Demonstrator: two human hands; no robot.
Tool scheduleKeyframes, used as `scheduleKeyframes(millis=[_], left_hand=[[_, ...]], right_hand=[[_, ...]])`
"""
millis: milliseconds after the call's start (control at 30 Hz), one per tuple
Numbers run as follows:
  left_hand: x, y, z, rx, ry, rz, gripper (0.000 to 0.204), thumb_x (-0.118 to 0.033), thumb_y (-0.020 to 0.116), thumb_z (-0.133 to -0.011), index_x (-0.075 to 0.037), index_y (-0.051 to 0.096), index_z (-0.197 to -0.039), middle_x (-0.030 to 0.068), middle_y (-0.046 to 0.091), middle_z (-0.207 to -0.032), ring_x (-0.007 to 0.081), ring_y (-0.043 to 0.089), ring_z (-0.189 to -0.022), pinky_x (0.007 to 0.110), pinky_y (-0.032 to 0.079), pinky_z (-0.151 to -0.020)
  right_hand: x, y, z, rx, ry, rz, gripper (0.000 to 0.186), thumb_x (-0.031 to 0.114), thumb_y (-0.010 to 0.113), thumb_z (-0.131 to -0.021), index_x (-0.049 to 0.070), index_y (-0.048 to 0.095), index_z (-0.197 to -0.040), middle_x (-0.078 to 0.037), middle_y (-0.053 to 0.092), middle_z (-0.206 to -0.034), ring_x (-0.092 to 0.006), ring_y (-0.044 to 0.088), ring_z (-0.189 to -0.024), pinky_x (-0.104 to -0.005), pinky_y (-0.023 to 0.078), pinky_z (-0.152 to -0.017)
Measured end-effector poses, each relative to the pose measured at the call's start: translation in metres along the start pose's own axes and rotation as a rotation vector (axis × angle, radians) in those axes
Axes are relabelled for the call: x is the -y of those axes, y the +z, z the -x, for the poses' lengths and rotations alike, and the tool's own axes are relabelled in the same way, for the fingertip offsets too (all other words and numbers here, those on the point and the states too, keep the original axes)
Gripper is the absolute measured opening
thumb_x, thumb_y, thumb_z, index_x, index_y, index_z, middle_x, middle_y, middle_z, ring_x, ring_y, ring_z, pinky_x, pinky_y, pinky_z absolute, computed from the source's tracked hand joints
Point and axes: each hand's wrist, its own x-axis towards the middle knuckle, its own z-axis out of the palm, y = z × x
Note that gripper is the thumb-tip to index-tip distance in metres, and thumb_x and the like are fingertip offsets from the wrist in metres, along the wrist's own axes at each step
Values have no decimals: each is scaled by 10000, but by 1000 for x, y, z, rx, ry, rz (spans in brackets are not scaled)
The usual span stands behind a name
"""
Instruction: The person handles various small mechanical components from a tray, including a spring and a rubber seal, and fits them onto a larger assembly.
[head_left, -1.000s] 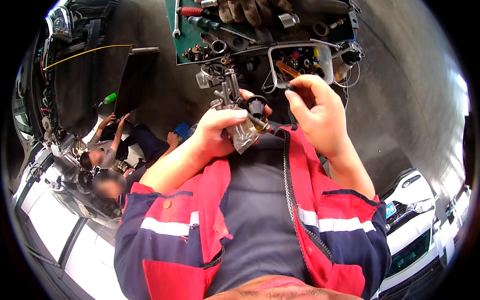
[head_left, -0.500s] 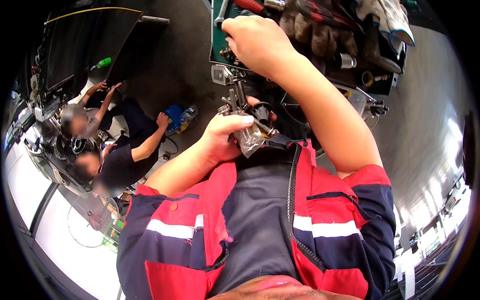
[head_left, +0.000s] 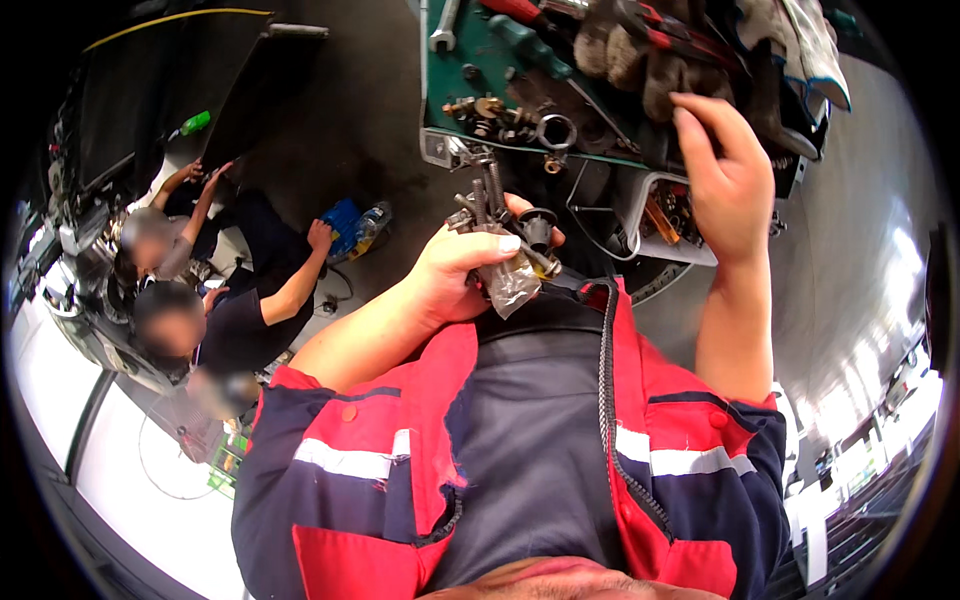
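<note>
In front of my chest, my left hand (head_left: 450, 268) is closed around a bundle of bolts (head_left: 490, 195). The same grip holds a small clear plastic bag (head_left: 514, 290) and a black flanged plastic piece (head_left: 539, 232). My right hand (head_left: 732, 180) hovers over the right part of a green-topped tool cart (head_left: 436, 85), near dark work gloves (head_left: 612, 55). Its thumb and index fingertips come together in a pinch; anything between them is too small to make out. Loose bolts and nuts (head_left: 486, 116) and a metal ring (head_left: 556, 131) lie along the cart's near edge.
The cart also carries an open-end wrench (head_left: 443, 32), a teal-handled screwdriver (head_left: 530, 45), red-handled pliers (head_left: 668, 35) and pale gloves (head_left: 800, 50). Below it hangs a bin of small parts (head_left: 640, 215). People at left work beside a vehicle, near a blue container (head_left: 343, 225).
My right hand has swung from the loose bolts at the cart's left to its right side, uncovering the screwdriver and hardware. My left hand keeps its bundle, almost in place.
</note>
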Motion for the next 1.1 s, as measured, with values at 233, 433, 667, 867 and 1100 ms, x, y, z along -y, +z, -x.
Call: scheduleKeyframes(millis=[233, 433, 667, 867, 1100], left_hand=[[-1, 7, -10, 26, -60, -197, 432, -217, 672, -758, -89, 528, -1145, 222, 555, -1128, 399, 641, -961, 421, 591, -685], [2, 14, -19, 62, -93, -132, 470, -150, 653, -770, -72, 496, -1207, 253, 579, -1152, 420, 635, -1001, 446, 595, -701], [12, 17, -24, 58, -98, -168, 493, -169, 626, -781, -77, 484, -1244, 282, 547, -1162, 445, 617, -1009, 471, 590, -723], [20, 6, -23, 104, -50, -141, 487, -178, 607, -796, -47, 471, -1245, 287, 540, -1164, 450, 613, -1016, 489, 594, -712], [19, -2, -29, 60, -71, -191, 483, -180, 606, -800, -39, 468, -1241, 289, 539, -1166, 455, 612, -1017, 495, 594, -697]], right_hand=[[-44, -49, 89, -345, 465, -51, 149, 63, 599, -924, -3, 670, -1037, -32, 665, -868, -77, 587, -765, -223, 468, -718], [-54, -23, 88, 79, -65, 179, 243, 67, 631, -814, 43, 683, -1050, -115, 647, -1150, -313, 606, -1004, -393, 483, -869], [-50, 9, 86, 216, -154, 587, 157, 204, 640, -827, 126, 658, -962, -5, 633, -994, -230, 571, -926, -371, 463, -802], [-70, -19, 101, 192, -82, 731, 125, 203, 660, -812, 119, 633, -901, -2, 610, -911, -201, 575, -909, -340, 456, -785], [-72, 16, 74, 258, -409, 451, 132, 107, 595, -753, 104, 638, -877, -15, 622, -933, -197, 588, -864, -325, 450, -752]])
